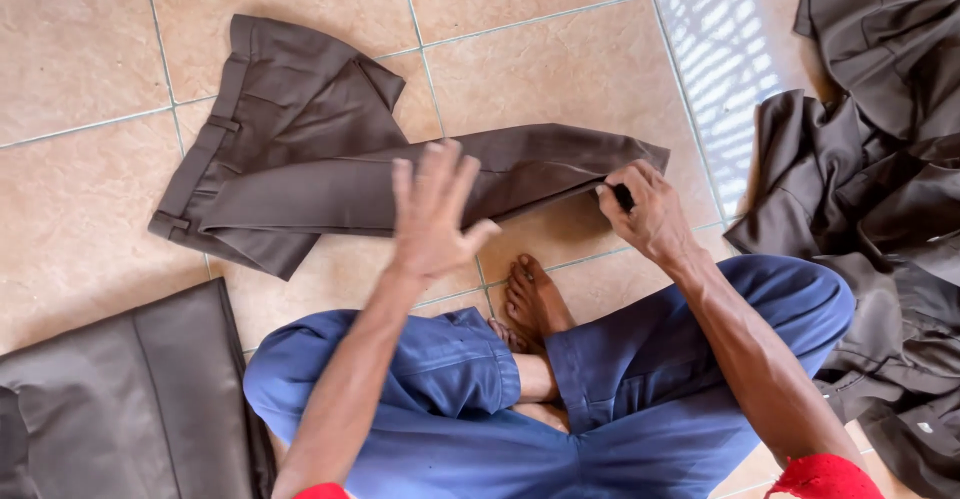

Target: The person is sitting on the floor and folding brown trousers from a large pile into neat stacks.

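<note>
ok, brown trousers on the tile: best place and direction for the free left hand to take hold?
Probably the waistband of the brown trousers, coming in from the person's left. It's a thick, straight edge with belt loops, lying flat and unobstructed on the tile floor. The right hand already pinches the leg hem end, so the left hand, open above the leg, would balance it at the opposite end.

Left hand (432, 209) is raised, palm down, fingers spread toward twelve o'clock. Right hand (645, 209) pinches shut, knuckles up, forearm running toward five o'clock.
</note>
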